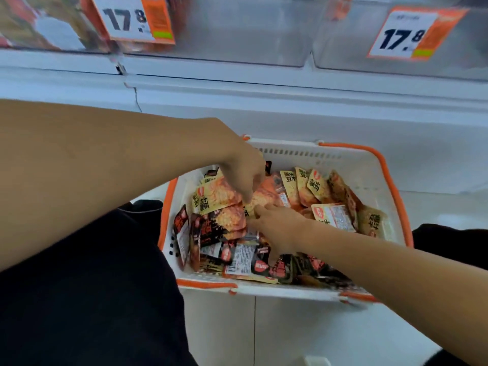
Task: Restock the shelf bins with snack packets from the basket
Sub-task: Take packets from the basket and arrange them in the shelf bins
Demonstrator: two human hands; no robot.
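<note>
A white shelf front with clear plastic bins (237, 27) spans the top, two orange-and-white price tags (132, 19) reading 17.8 fixed on them. Below it sits my white slotted plastic basket with orange rim (390, 186), heaped with yellow-orange and black snack packets (311, 188). My left hand (245, 170) reaches down into the pile, fingers curled onto a yellow packet; whether they grip it I cannot tell. My right hand (280, 228) lies on the packets, fingers loosely spread, pinching nothing I can see.

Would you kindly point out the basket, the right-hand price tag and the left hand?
basket (295, 154): head view, far white slotted wall.
right price tag (404, 35): head view, white printed area.
left hand (244, 165): head view, back of hand.
</note>
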